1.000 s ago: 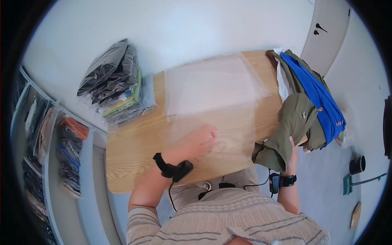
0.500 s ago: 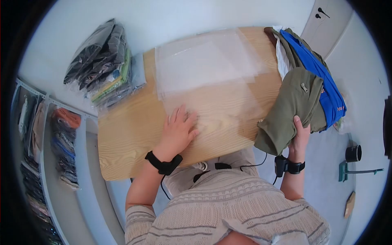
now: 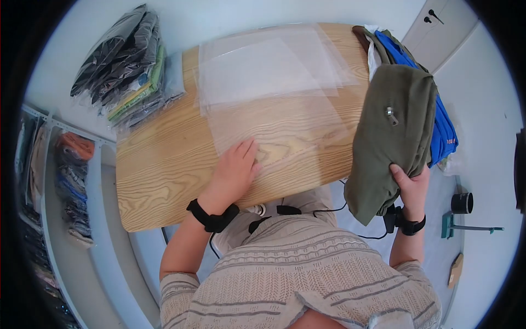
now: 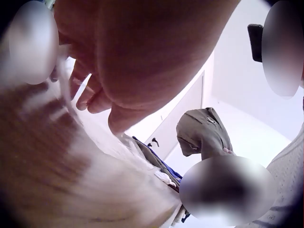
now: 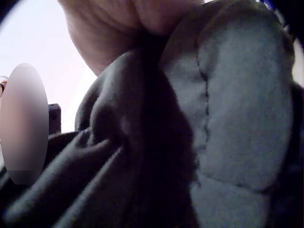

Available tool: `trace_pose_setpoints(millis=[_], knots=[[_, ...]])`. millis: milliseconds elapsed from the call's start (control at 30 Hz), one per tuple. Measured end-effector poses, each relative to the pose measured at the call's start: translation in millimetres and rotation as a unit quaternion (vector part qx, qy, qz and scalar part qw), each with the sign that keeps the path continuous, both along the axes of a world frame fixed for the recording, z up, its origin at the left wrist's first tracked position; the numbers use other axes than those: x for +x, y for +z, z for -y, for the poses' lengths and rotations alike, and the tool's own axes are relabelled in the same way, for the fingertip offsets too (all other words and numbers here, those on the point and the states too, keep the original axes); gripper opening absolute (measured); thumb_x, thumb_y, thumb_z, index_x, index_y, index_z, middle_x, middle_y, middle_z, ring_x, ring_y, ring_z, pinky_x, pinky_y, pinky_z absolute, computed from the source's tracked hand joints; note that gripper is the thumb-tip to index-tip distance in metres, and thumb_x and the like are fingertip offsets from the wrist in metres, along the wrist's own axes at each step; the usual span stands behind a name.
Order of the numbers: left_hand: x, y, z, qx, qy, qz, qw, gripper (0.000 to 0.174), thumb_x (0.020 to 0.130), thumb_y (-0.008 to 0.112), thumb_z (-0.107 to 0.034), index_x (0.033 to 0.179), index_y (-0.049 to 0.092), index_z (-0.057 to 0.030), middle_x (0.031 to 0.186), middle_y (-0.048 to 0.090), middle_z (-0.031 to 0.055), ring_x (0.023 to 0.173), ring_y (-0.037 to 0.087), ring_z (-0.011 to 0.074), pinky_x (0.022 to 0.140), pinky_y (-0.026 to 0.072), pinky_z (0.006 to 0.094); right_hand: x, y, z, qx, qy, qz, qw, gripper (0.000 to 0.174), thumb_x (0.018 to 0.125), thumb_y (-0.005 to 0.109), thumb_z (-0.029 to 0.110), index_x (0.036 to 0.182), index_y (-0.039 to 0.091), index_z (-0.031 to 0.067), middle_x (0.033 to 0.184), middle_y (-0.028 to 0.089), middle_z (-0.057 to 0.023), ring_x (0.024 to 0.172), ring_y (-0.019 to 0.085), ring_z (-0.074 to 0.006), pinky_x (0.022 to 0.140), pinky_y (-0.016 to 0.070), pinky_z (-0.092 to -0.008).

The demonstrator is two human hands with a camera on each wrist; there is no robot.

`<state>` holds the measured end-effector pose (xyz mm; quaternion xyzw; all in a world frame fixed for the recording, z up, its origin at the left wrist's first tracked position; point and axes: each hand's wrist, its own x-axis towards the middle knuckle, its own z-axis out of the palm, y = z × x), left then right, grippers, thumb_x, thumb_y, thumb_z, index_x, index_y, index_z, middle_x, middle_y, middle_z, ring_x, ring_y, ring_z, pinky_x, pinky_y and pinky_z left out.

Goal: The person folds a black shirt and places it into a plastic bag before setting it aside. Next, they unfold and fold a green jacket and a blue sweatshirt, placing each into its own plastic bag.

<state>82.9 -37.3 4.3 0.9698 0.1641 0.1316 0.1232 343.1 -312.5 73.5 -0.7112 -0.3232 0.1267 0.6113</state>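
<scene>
An olive-green folded garment (image 3: 392, 137) with a small metal zipper pull hangs over the table's right front edge. My right hand (image 3: 415, 189) grips its lower right side, thumb on top and the other fingers hidden beneath. In the right wrist view the cloth (image 5: 237, 109) fills most of the picture, with seams and folds close under the palm. My left hand (image 3: 233, 172) lies with fingers extended on the tabletop, at the near left part of a clear plastic bag (image 3: 279, 129). From the left wrist, the fingers (image 4: 95, 97) reach down to the thin film.
More clear bags (image 3: 257, 68) overlap at the back of the wooden table (image 3: 159, 181). Bagged clothes (image 3: 129, 71) are piled at the back left. Blue and green garments (image 3: 442, 131) lie along the right edge. Shelves (image 3: 76, 181) with packed clothes stand at left.
My right hand has raised the green garment and brought it nearer, its front now broader in view. The left hand came back from mid-table to the bag's near left part. The head view has shifted.
</scene>
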Motion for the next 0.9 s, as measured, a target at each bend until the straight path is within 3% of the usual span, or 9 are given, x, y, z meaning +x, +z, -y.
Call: trace_pose_setpoints(millis=[100, 167, 200, 267, 333, 433, 633, 767, 900], knots=[[4.8, 4.2, -7.9, -0.012, 0.02, 0.013, 1.0, 0.047, 0.082, 0.056, -0.005, 0.127, 0.045, 0.0041, 0.123, 0.051, 0.0204, 0.113, 0.047, 0.0367, 0.095, 0.0412, 0.0395, -9.1, 16.7, -10.8, -0.054, 0.071, 0.039, 0.995, 0.041, 0.076, 0.072, 0.006, 0.112, 0.056, -0.0043, 0.108, 0.064, -0.0111, 0.093, 0.061, -0.0183, 0.083, 0.0476, -0.0307], [10.3, 20.8, -6.4, 0.022, 0.058, 0.047, 0.997, 0.041, 0.077, 0.05, 0.004, 0.119, 0.051, 0.0062, 0.119, 0.055, 0.0173, 0.103, 0.054, 0.0347, 0.085, 0.0469, 0.0395, -13.7, 29.0, -25.4, -0.107, 0.176, 0.293, 0.934, 0.041, 0.07, 0.072, 0.006, 0.108, 0.058, -0.0018, 0.105, 0.062, -0.0154, 0.092, 0.062, -0.0285, 0.08, 0.0482, -0.0346], [11.9, 25.6, -5.1, 0.022, 0.058, 0.048, 0.997, 0.041, 0.077, 0.05, 0.004, 0.119, 0.051, 0.0062, 0.119, 0.055, 0.0173, 0.103, 0.054, 0.0347, 0.085, 0.0469, 0.0395, -14.0, 28.2, -31.0, -0.107, 0.175, 0.294, 0.934, 0.041, 0.07, 0.072, 0.006, 0.108, 0.058, -0.0018, 0.105, 0.062, -0.0154, 0.092, 0.062, -0.0285, 0.08, 0.0482, -0.0346], [14.8, 32.0, -2.4, 0.023, 0.083, 0.079, 0.993, 0.043, 0.076, 0.05, 0.007, 0.119, 0.051, 0.0045, 0.119, 0.055, 0.0161, 0.101, 0.054, 0.0344, 0.083, 0.0477, 0.0402, -14.6, 23.3, -41.8, -0.15, 0.288, 0.332, 0.885, 0.04, 0.066, 0.071, 0.006, 0.104, 0.059, 0.0003, 0.104, 0.057, -0.0183, 0.093, 0.057, -0.0373, 0.078, 0.0482, -0.0385], [17.3, 33.6, -1.8, 0.023, 0.08, 0.099, 0.992, 0.045, 0.075, 0.049, 0.008, 0.12, 0.051, 0.0032, 0.121, 0.055, 0.0155, 0.101, 0.054, 0.0341, 0.083, 0.048, 0.04, -18.4, 19.4, -53.5, -0.164, 0.326, 0.323, 0.873, 0.04, 0.065, 0.07, 0.006, 0.102, 0.058, 0.0012, 0.102, 0.055, -0.0168, 0.093, 0.057, -0.0376, 0.075, 0.0482, -0.0414], [21.4, 33.7, -5.8, 0.02, 0.07, 0.122, 0.99, 0.05, 0.073, 0.049, 0.011, 0.122, 0.051, 0.0011, 0.124, 0.053, 0.0145, 0.102, 0.055, 0.0339, 0.083, 0.0485, 0.04, -20.7, 9.2, -65.9, -0.231, 0.415, 0.33, 0.816, 0.038, 0.067, 0.069, 0.009, 0.102, 0.056, 0.0031, 0.096, 0.054, -0.0163, 0.088, 0.057, -0.0363, 0.071, 0.0472, -0.0431], [19.9, 44.1, 2.7, -0.022, 0.057, 0.12, 0.991, 0.056, 0.07, 0.05, 0.014, 0.125, 0.048, 0.0011, 0.128, 0.05, 0.015, 0.106, 0.055, 0.0359, 0.083, 0.0489, 0.0401, -14.9, 1.7, -79.8, -0.241, 0.438, 0.235, 0.834, 0.035, 0.07, 0.067, 0.007, 0.103, 0.056, 0.0023, 0.096, 0.054, -0.0179, 0.089, 0.056, -0.0372, 0.074, 0.0464, -0.043], [19.1, 51.4, 6.9, -0.023, 0.052, 0.142, 0.988, 0.058, 0.071, 0.049, 0.013, 0.127, 0.046, 0.0021, 0.128, 0.05, 0.0164, 0.106, 0.055, 0.0357, 0.084, 0.0489, 0.0401, -13.8, 18.9, -91.8, -0.239, 0.418, 0.244, 0.842, 0.035, 0.07, 0.066, 0.007, 0.104, 0.056, 0.0022, 0.095, 0.054, -0.0187, 0.089, 0.056, -0.0375, 0.075, 0.046, -0.0435], [20.6, 51.5, 6.4, -0.042, 0.072, 0.151, 0.985, 0.06, 0.072, 0.047, 0.014, 0.13, 0.046, -0.0007, 0.131, 0.048, 0.0163, 0.115, 0.051, 0.0349, 0.091, 0.0455, 0.0381, -19.3, 39.1, -101.0, -0.31, 0.374, 0.337, 0.807, 0.032, 0.071, 0.066, 0.008, 0.101, 0.056, 0.0022, 0.093, 0.054, -0.0188, 0.087, 0.057, -0.0384, 0.073, 0.0468, -0.0449]])
